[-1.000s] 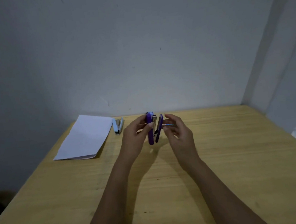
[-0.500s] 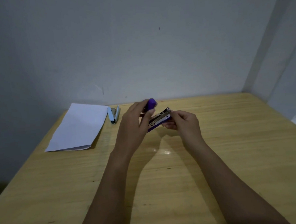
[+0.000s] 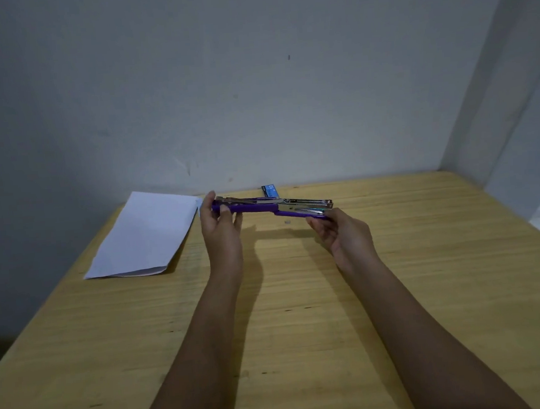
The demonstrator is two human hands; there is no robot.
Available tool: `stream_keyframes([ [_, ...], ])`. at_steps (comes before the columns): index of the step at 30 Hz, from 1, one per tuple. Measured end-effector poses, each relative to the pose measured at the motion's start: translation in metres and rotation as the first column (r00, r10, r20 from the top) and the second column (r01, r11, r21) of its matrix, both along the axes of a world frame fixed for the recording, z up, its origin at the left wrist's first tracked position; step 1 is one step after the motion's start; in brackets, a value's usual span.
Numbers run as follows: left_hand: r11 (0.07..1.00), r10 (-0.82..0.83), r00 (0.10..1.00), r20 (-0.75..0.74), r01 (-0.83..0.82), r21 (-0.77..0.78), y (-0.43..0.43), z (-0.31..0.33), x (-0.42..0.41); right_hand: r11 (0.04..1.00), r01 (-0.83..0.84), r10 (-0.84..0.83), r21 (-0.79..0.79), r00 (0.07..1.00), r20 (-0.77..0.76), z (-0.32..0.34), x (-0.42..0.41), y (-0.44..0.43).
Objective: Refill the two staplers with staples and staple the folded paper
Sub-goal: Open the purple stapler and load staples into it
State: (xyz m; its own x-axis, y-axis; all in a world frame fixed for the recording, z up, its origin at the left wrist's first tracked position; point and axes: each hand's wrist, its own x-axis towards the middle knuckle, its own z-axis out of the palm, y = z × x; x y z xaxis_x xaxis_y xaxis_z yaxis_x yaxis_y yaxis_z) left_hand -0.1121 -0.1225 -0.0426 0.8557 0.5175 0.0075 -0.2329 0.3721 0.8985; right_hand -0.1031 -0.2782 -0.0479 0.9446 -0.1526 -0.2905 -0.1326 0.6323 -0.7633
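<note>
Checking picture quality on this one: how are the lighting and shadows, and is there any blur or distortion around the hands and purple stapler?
Head view: dim, bluish light, no glare; the purple stapler, held opened out between the left hand and right hand, looks fairly sharp; soft shadows fall on the table beneath them; the wide-angle lens splays the table edges; the blue box has print mostly too small to read.
</note>
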Motion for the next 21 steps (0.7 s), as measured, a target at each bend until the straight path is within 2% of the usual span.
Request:
stream_keyframes([
  [2, 0.961, 0.116, 0.990, -0.078, -0.092, 0.260, 0.002, -0.004, 0.000, 0.993, 0.053, -0.050, -0.106, 0.998, 0.030, 0.000, 0.002, -0.004],
  [3, 0.900, 0.189, 0.980, -0.056, -0.150, 0.409, 0.003, -0.006, -0.001, 0.985, 0.064, -0.054, -0.162, 0.997, 0.060, 0.000, 0.003, -0.006],
  [4, 0.821, 0.240, 0.971, 0.009, -0.208, 0.531, 0.004, -0.007, -0.003, 0.974, 0.065, -0.047, -0.218, 0.995, 0.088, 0.000, 0.003, -0.007],
  [6, 0.659, 0.238, 0.959, 0.156, -0.278, 0.699, 0.004, -0.010, -0.007, 0.943, 0.055, -0.015, -0.329, 0.992, 0.122, -0.003, 0.002, -0.006],
  [9, 0.372, 0.099, 0.975, 0.201, -0.224, 0.901, -0.002, -0.013, -0.011, 0.894, 0.024, 0.048, -0.448, 0.988, 0.150, -0.008, 0.002, 0.000],
  [11, 0.173, 0.038, 0.993, 0.109, -0.114, 0.978, -0.007, -0.016, -0.011, 0.889, -0.004, 0.085, -0.458, 0.984, 0.157, -0.008, 0.003, 0.002],
  [13, 0.035, 0.027, 1.000, -0.007, 0.006, 0.999, -0.009, -0.017, -0.010, 0.900, -0.033, 0.105, -0.435, 0.984, 0.144, -0.007, 0.002, 0.002],
  [15, -0.007, 0.012, 0.994, -0.106, 0.106, 0.994, -0.005, -0.016, -0.009, 0.921, -0.050, 0.104, -0.387, 0.987, 0.120, -0.005, 0.002, 0.002],
  [17, 0.011, -0.042, 0.985, -0.166, 0.166, 0.986, -0.002, -0.015, -0.008, 0.949, -0.051, 0.086, -0.312, 0.991, 0.099, -0.005, 0.004, 0.001],
  [21, 0.057, -0.103, 0.990, -0.097, 0.103, 0.993, -0.003, -0.012, -0.008, 0.995, -0.088, 0.091, -0.052, 0.994, 0.054, -0.005, 0.005, -0.001],
])
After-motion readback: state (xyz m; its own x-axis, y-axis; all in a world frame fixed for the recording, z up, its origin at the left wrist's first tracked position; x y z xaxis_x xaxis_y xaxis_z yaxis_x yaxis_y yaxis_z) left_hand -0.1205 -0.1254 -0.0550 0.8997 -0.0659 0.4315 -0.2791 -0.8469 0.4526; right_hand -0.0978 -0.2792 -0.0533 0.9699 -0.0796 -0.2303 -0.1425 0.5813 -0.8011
